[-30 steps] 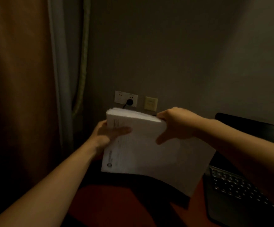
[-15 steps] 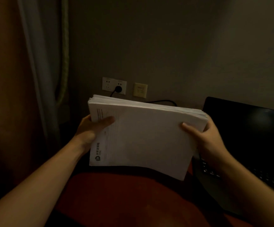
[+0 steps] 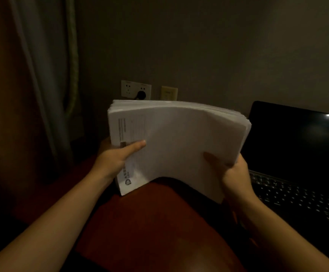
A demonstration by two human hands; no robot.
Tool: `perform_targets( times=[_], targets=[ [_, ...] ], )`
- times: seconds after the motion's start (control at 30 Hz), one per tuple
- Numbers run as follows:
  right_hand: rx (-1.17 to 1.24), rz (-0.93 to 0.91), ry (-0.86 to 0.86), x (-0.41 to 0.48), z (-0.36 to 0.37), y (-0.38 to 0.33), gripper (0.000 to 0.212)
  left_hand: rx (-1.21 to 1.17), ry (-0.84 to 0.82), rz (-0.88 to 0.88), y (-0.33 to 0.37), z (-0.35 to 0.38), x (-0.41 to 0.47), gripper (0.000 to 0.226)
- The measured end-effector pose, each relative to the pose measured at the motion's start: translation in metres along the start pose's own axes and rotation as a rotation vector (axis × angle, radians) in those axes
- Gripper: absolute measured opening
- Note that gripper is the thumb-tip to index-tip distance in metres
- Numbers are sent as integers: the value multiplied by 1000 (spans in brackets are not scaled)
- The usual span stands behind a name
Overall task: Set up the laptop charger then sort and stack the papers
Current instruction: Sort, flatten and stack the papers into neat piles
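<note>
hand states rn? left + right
Left hand: holding the paper stack at its left edge, thumb on top.
Right hand: holding the same stack at its right edge, thumb on top.

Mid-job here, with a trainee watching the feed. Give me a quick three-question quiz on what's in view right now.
1. Which hands grip the paper stack? A) left only B) right only C) both
2. True or false: the laptop right of the stack is closed.
3. What occupies the wall socket behind the stack?
Key: 1 C, the left hand and right hand each grip an edge. 2 False, its lid is up. 3 A black plug.
</note>
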State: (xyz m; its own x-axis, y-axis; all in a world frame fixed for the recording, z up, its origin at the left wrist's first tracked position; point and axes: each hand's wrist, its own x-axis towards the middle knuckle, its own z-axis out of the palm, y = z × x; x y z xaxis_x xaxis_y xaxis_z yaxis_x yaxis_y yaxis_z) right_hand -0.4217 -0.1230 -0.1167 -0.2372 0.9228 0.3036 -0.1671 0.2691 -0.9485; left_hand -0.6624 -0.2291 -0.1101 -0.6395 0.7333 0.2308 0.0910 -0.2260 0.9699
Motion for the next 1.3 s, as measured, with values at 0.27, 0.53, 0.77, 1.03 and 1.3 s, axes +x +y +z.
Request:
perform_targets(
  times=[0.27,0.53,0.77,1.03,1.3],
  targets=[
    [-36,-2,-51,10,-14,15,46,77,-47,-64,-11,-5,8,28],
    [-101,50,-110,15,-25,24,70,59,-92,-134,-16,-8,12,54],
    [-116,8,-32,31,-30,-10,68,98,-97,-73,6,-12,12,42],
    [-961,-250,-258,77,-40,-100,124,335,-247,93,75,-29,25,38],
    [-751,-362,-518,49,3,-152,57,574,-470,356,153,-7,22,33]
  ],
)
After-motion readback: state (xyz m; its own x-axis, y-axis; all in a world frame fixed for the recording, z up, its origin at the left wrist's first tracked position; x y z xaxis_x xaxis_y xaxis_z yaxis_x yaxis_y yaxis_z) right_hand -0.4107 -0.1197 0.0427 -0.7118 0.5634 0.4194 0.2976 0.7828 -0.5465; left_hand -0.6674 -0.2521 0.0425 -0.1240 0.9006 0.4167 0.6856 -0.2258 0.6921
